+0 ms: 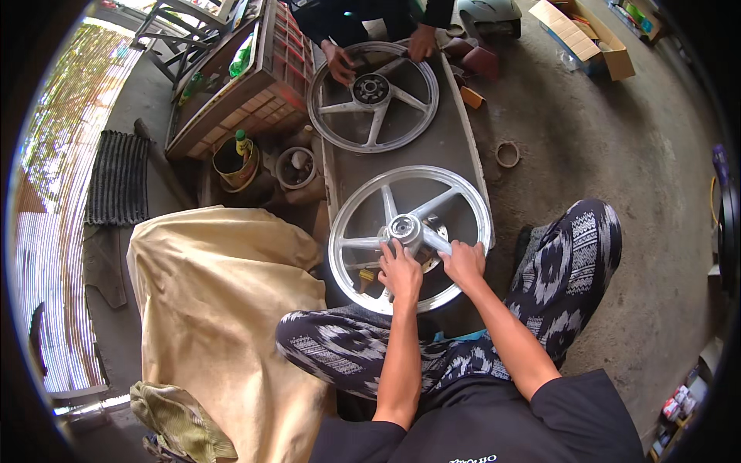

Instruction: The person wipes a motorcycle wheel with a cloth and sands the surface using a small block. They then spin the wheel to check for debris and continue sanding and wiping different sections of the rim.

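Fingers of the left hand (400,272) and right hand (462,262) curl closed on the silver 5-spoke wheel (410,235).

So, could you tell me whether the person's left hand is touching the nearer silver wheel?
Touching. The head view shows the left hand lying on the nearer silver wheel, fingers against a spoke beside the hub.

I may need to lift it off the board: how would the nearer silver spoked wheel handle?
The nearer wheel looks like rigid cast metal, so probably stiff and fairly heavy. Lying flat on the board it should stay put; stood on its round rim it would likely roll.
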Demonstrator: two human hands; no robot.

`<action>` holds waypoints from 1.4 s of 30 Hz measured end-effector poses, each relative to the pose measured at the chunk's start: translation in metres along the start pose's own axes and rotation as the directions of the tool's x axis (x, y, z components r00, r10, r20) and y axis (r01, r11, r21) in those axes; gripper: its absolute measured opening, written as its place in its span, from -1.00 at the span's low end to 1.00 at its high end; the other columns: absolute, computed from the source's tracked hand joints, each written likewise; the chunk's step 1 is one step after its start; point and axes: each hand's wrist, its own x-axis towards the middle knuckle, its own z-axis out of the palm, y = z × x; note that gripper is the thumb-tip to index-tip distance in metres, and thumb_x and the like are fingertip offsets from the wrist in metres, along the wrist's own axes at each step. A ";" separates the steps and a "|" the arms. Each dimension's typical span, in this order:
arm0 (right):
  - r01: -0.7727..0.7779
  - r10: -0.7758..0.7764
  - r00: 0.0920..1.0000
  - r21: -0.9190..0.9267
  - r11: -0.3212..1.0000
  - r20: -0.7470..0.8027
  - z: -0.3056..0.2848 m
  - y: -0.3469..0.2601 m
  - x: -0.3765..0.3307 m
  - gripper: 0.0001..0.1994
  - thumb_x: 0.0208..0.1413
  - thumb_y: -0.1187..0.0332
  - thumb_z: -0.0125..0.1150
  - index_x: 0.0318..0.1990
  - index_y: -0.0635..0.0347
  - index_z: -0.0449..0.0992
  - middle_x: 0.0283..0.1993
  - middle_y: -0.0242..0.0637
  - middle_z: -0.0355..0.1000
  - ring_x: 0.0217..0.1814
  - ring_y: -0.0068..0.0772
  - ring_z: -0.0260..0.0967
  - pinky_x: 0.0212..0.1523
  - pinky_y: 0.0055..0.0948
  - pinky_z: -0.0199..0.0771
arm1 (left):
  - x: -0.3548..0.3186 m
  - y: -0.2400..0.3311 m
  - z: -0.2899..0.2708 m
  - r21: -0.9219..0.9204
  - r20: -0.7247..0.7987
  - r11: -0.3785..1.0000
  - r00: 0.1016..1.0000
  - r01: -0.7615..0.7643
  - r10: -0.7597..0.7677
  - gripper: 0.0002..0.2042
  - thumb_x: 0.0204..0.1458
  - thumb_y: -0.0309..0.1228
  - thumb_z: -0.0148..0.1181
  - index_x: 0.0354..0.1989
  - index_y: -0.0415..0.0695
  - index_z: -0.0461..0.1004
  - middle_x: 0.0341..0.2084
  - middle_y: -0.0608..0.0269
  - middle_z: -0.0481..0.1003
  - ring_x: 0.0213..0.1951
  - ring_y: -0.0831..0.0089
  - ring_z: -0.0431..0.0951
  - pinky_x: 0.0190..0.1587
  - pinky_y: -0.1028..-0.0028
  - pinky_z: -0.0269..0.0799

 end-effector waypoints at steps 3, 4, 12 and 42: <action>0.009 -0.009 1.000 0.029 1.000 -0.010 0.000 -0.005 0.000 -0.66 0.11 0.10 0.21 -0.35 0.26 0.53 -0.37 0.00 0.55 -0.27 0.04 0.48 -0.03 -0.06 0.24 | 0.012 -0.007 -0.005 0.125 -0.046 0.992 0.999 0.000 0.005 -0.53 0.25 -0.20 -0.09 0.32 -0.04 0.29 0.39 -0.03 0.08 0.33 -0.13 0.16 0.22 -0.24 0.11; 0.017 -0.017 1.000 0.044 0.999 -0.007 0.001 -0.009 -0.001 -0.66 0.11 0.10 0.21 -0.36 0.26 0.53 -0.37 0.00 0.55 -0.27 0.04 0.48 -0.02 -0.06 0.25 | 0.020 -0.007 -0.011 0.167 -0.030 0.985 0.999 0.035 -0.030 -0.51 0.23 -0.21 -0.06 0.33 -0.07 0.27 0.39 -0.06 0.08 0.29 -0.11 0.21 0.21 -0.24 0.12; -0.007 0.007 1.000 -0.004 1.000 0.010 0.001 -0.005 0.000 -0.67 0.10 0.09 0.23 -0.36 0.25 0.53 -0.39 -0.01 0.54 -0.30 0.01 0.48 -0.05 -0.10 0.24 | 0.033 -0.005 -0.026 0.304 0.249 0.950 0.969 -0.073 -0.005 -0.42 0.14 -0.28 0.02 0.37 -0.12 0.17 0.14 -0.12 0.36 0.11 -0.07 0.44 0.08 -0.12 0.27; 0.016 -0.015 1.000 -0.054 0.998 0.019 -0.002 -0.001 -0.001 -0.68 0.10 0.10 0.23 -0.35 0.23 0.53 -0.39 -0.05 0.55 -0.31 -0.01 0.50 -0.03 -0.11 0.26 | 0.011 -0.001 -0.006 0.263 -0.054 0.961 0.993 -0.085 0.102 -0.54 0.07 -0.36 0.07 0.16 -0.28 0.33 -0.05 -0.08 0.37 -0.05 0.00 0.48 -0.08 0.05 0.42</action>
